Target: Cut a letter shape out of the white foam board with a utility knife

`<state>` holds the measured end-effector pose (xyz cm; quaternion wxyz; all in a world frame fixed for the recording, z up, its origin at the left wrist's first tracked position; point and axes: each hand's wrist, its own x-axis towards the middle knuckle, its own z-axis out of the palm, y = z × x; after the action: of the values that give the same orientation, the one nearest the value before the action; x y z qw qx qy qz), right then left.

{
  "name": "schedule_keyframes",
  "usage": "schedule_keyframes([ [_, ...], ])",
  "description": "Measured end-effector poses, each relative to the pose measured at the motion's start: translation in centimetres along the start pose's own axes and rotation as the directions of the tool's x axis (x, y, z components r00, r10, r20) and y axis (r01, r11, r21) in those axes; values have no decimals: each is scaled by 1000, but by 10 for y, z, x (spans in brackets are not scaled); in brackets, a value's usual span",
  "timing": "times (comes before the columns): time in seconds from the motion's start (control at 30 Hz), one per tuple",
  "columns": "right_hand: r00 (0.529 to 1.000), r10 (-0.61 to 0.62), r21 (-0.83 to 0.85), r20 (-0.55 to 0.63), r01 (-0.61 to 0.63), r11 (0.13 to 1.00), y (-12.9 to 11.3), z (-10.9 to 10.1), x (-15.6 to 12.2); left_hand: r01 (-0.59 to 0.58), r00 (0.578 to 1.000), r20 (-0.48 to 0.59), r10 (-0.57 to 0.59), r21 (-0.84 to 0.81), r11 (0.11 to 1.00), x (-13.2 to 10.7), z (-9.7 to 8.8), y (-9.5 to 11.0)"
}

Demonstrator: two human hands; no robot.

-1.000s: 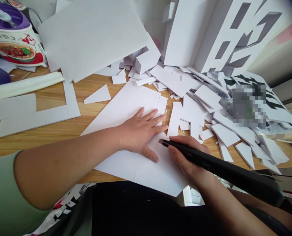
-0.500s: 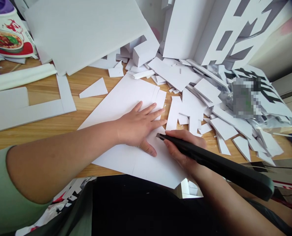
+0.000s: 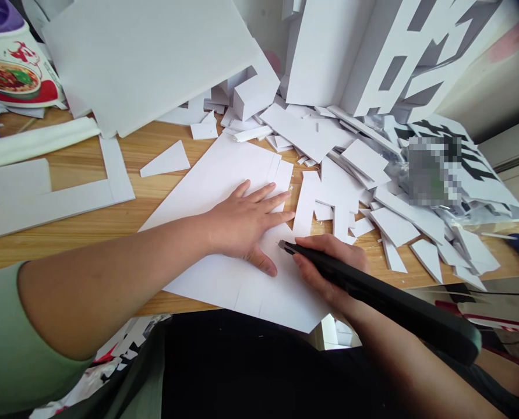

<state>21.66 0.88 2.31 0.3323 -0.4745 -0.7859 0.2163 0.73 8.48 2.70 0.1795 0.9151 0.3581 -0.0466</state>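
**Head view: cutter at white sheet, both hands engaged**

Head view. The left hand (image 3: pixel 246 224) lies palm-down on a white sheet (image 3: pixel 224 180), fingers (image 3: pixel 271 205) spread flat and pointing away from the person, thumb angled toward the near edge. The sheet rests on the wooden counter (image 3: pixel 110 224), its near corner overhanging the counter's front edge; faint scored lines run across it.

The right hand (image 3: pixel 329 267) is closed around a black cutter (image 3: pixel 373 294) — fingers wrapped over the front of the handle, thumb beneath. The cutter's tip (image 3: pixel 282 245) meets the sheet just beside the left thumb; the long handle runs back to the right past the wrist.

Surroundings: a heap of white offcuts (image 3: pixel 373 192) lies to the right of the sheet, touching its far edge. A large white board (image 3: pixel 154 58) leans at the back of the counter — a cut-out white letter form (image 3: pixel 399 52) stands upright to its right. An L-shaped white strip (image 3: pixel 62 198) and a small triangular piece (image 3: pixel 165 160) lie to the left, apart from the sheet. A printed bowl (image 3: pixel 10 70) sits at the far left corner.
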Motion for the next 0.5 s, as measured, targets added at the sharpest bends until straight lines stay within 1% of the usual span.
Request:
schedule_keyframes([
  [0.13, 999, 15, -3, -47, -15, 1000, -2, 1, -2, 0, 1000, -3, 0, -10, 1000, 1, 2, -1],
  [0.33, 997, 25, -28, -67, -27, 999, -5, 1, -6, -3, 1000, -22, 3, -5, 1000, 3, 4, -4],
  [0.5, 999, 10, -34, -43, -11, 999, -3, -1, -11, 11, 1000, -22, -11, 0, 1000, 2, 5, -3],
])
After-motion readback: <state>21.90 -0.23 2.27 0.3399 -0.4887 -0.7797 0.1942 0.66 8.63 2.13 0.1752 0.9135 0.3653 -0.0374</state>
